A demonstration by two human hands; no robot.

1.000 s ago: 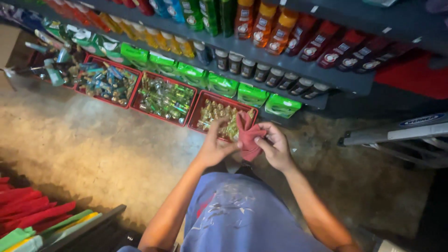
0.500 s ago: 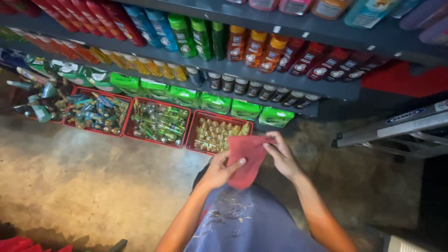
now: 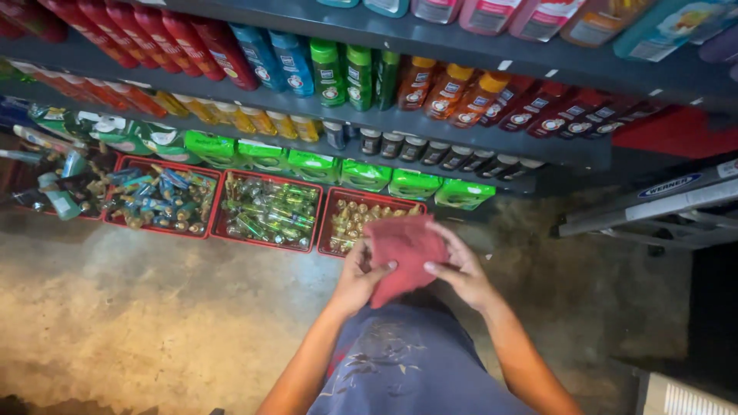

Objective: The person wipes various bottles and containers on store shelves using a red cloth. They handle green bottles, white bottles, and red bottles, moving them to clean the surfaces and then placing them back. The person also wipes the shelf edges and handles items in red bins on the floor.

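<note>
Both of my hands hold a red cloth (image 3: pixel 403 253) in front of my body, above the concrete floor. My left hand (image 3: pixel 355 280) grips its left side with the thumb on top. My right hand (image 3: pixel 461 273) pinches its right edge, fingers curled over the fabric. The cloth is spread fairly flat and hangs down in a point between my hands. It covers part of a red tray of small gold bottles (image 3: pixel 350 219) on the floor behind it.
Grey shelves (image 3: pixel 461 123) hold rows of coloured bottles, dark jars and green packs. Red trays (image 3: pixel 265 211) of small bottles sit on the floor below. A folded ladder (image 3: pixel 653 204) lies at the right. Bare concrete floor (image 3: pixel 154 307) stretches to the left.
The cloth was bunched up a second ago; my hands have spread it out and now hold it flatter and wider. The view has tilted up toward the shelves.
</note>
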